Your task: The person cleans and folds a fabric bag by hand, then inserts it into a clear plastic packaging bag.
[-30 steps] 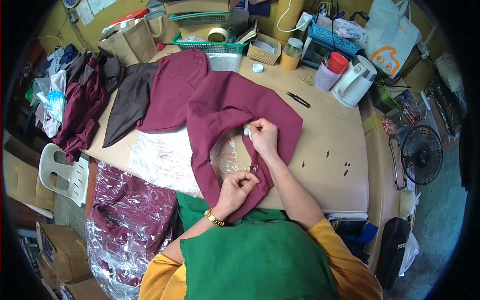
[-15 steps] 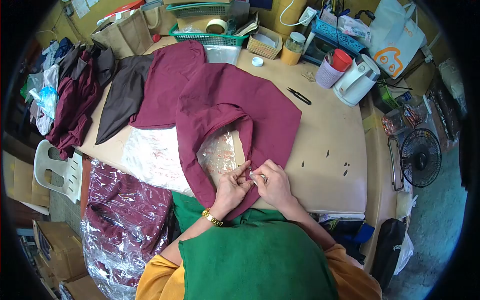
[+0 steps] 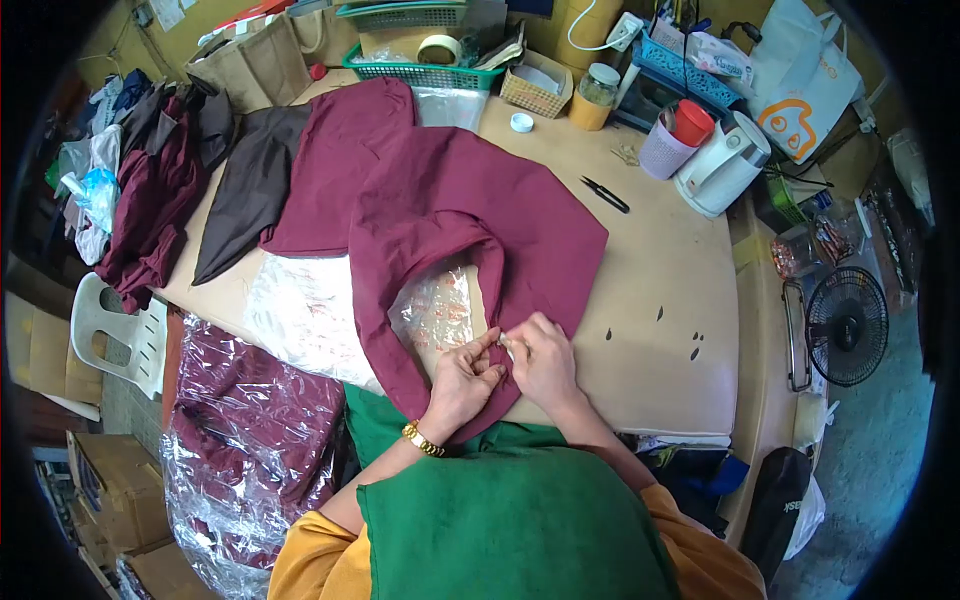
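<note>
A maroon cloth garment [image 3: 545, 220] lies spread on the table, with a rounded opening facing me. At the near right edge of that opening, my left hand [image 3: 463, 378] pinches the cloth between thumb and fingers. Right beside it, my right hand [image 3: 541, 362] is closed around a slim, pale tool whose kind I cannot make out; its tip meets the pinched edge. The fingers cover most of the tool. Through the opening shows clear plastic [image 3: 436, 306] with red print. Black thread snips [image 3: 606, 194] lie beyond the garment to the right.
A dark brown cloth [image 3: 243, 190] and plastic-wrapped maroon garments [image 3: 255, 440] are on the left. Along the back stand a green basket [image 3: 425, 75], a jar [image 3: 595, 97], a lilac cup [image 3: 661, 152] and a white kettle [image 3: 722, 165]. A black fan [image 3: 847, 326] is at the right.
My right hand has turned and shifted slightly at the cloth edge, hiding more of the tool. My left hand keeps its pinch. The whole view has shifted a little.
</note>
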{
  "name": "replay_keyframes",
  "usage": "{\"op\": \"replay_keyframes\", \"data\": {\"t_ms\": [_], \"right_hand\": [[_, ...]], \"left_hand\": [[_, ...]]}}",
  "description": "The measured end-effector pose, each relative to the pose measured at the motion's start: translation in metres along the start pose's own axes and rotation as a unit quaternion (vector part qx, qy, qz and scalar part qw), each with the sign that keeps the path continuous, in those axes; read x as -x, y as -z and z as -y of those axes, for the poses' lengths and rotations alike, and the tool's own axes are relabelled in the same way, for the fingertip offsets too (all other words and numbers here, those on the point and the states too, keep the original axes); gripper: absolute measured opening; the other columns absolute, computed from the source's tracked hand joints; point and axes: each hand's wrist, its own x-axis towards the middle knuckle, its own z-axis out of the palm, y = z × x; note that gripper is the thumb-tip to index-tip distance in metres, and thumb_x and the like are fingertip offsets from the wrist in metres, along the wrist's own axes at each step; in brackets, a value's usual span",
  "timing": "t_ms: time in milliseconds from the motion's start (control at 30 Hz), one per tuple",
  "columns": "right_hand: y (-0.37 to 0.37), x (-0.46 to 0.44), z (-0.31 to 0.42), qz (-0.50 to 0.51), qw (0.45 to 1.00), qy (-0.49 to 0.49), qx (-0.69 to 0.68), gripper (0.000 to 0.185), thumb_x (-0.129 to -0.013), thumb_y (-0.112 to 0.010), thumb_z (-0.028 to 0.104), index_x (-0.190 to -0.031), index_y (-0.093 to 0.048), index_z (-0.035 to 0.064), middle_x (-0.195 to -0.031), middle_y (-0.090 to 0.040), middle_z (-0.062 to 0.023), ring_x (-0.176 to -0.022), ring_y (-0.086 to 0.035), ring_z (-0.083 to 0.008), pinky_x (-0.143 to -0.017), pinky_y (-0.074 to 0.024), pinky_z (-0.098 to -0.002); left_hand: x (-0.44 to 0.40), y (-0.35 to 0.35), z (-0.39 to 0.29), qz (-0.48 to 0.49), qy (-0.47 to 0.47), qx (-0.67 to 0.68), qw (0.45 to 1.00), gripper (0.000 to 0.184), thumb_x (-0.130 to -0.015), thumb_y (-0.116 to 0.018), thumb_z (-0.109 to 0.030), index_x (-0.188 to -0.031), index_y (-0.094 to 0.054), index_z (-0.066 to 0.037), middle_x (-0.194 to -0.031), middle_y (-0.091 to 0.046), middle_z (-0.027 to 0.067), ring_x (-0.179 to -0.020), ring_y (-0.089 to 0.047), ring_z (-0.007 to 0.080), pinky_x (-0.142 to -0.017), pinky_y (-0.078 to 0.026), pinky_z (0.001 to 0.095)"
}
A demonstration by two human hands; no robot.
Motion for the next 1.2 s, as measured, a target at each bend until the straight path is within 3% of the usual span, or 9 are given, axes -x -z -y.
{"op": "replay_keyframes", "data": {"t_ms": [133, 200, 433, 500, 767, 833, 933, 1000, 1200], "right_hand": [[0.015, 0.025, 0.015, 0.033, 0.999, -0.013, -0.006, 0.002, -0.08, -0.064, 0.001, -0.079, -0.063, 0.0024, -0.083, -0.061, -0.0129, -0.077, -0.06, -0.0346, -0.071, -0.0466, -0.0441], [0.007, 0.013, 0.008, 0.022, 1.0, -0.009, -0.005, 0.004, -0.08, -0.065, 0.0, -0.077, -0.063, 0.0021, -0.082, -0.061, -0.0134, -0.075, -0.06, -0.0338, -0.071, -0.0466, -0.0434], [0.007, 0.012, 0.01, 0.007, 1.0, -0.013, -0.017, 0.005, -0.081, -0.065, 0.002, -0.077, -0.062, 0.001, -0.08, -0.061, -0.014, -0.072, -0.061, -0.0343, -0.066, -0.0472, -0.0447], [0.008, 0.015, 0.012, 0.016, 1.0, 0.002, -0.012, 0.005, -0.081, -0.065, 0.002, -0.078, -0.061, 0.0008, -0.08, -0.061, -0.0141, -0.072, -0.061, -0.0349, -0.067, -0.0473, -0.0449], [0.011, 0.01, -0.003, -0.001, 1.0, 0.006, -0.029, 0.006, -0.082, -0.066, 0.004, -0.079, -0.062, 0.0005, -0.081, -0.059, -0.0142, -0.073, -0.06, -0.0359, -0.067, -0.0468, -0.0463], [0.03, 0.015, -0.003, 0.114, 0.993, 0.005, -0.001, 0.005, -0.083, -0.064, 0.006, -0.082, -0.061, 0.0034, -0.084, -0.059, -0.0118, -0.079, -0.062, -0.0344, -0.071, -0.048, -0.0456], [0.043, 0.006, 0.019, 0.098, 0.995, 0.01, -0.027, 0.004, -0.083, -0.064, 0.003, -0.081, -0.062, -0.0003, -0.084, -0.058, -0.0146, -0.073, -0.061, -0.035, -0.064, -0.049, -0.0434], [0.022, 0.0, 0.018, 0.087, 0.995, 0.046, -0.034, 0.003, -0.083, -0.064, 0.002, -0.082, -0.063, -0.0005, -0.084, -0.058, -0.0149, -0.073, -0.061, -0.0352, -0.064, -0.0496, -0.0434], [0.01, 0.005, 0.019, 0.069, 0.994, 0.078, -0.015, 0.002, -0.082, -0.063, 0.0, -0.084, -0.062, -0.0019, -0.083, -0.057, -0.0163, -0.073, -0.061, -0.0367, -0.065, -0.0504, -0.0453]], "left_hand": [[0.0, 0.001, 0.001, 0.014, 0.001, 0.04, 0.999, 0.057, -0.083, -0.064, 0.009, -0.139, -0.05, 0.007, -0.074, -0.039, -0.0102, -0.061, -0.037, -0.0014, -0.056, -0.033, 0.015], [0.001, 0.003, -0.004, 0.026, -0.001, -0.008, 1.0, 0.057, -0.084, -0.063, 0.01, -0.139, -0.05, 0.007, -0.075, -0.038, -0.0106, -0.061, -0.036, -0.0017, -0.056, -0.033, 0.0144], [0.0, 0.002, 0.0, 0.011, 0.006, 0.04, 0.999, 0.06, -0.084, -0.062, 0.009, -0.142, -0.047, 0.006, -0.075, -0.039, -0.0109, -0.061, -0.036, -0.0017, -0.055, -0.033, 0.0144], [0.002, 0.006, -0.006, 0.035, 0.009, -0.004, 0.999, 0.059, -0.086, -0.063, 0.011, -0.143, -0.046, 0.005, -0.076, -0.042, -0.0105, -0.064, -0.042, -0.0021, -0.06, -0.039, 0.0143], [0.001, 0.007, -0.008, 0.031, 0.015, 0.023, 0.999, 0.054, -0.088, -0.063, 0.009, -0.141, -0.049, 0.005, -0.08, -0.044, -0.0107, -0.065, -0.04, -0.002, -0.061, -0.038, 0.0133], [0.001, 0.009, -0.009, 0.036, 0.021, 0.032, 0.999, 0.053, -0.089, -0.062, 0.01, -0.14, -0.05, 0.005, -0.081, -0.045, -0.0104, -0.065, -0.039, -0.0019, -0.062, -0.038, 0.0136], [0.001, 0.011, -0.008, 0.057, 0.034, 0.006, 0.998, 0.053, -0.09, -0.059, 0.01, -0.141, -0.048, 0.005, -0.091, -0.056, -0.0083, -0.073, -0.049, -0.0008, -0.07, -0.044, 0.0142], [0.0, 0.007, -0.003, 0.065, 0.009, 0.075, 0.995, 0.057, -0.091, -0.057, 0.011, -0.146, -0.041, 0.005, -0.107, -0.064, -0.0017, -0.09, -0.058, 0.0024, -0.083, -0.048, 0.0171], [0.001, 0.008, -0.004, 0.072, 0.03, 0.136, 0.988, 0.065, -0.089, -0.048, 0.016, -0.15, -0.028, 0.006, -0.123, -0.063, 0.0098, -0.106, -0.059, 0.0081, -0.093, -0.046, 0.0206]]}}
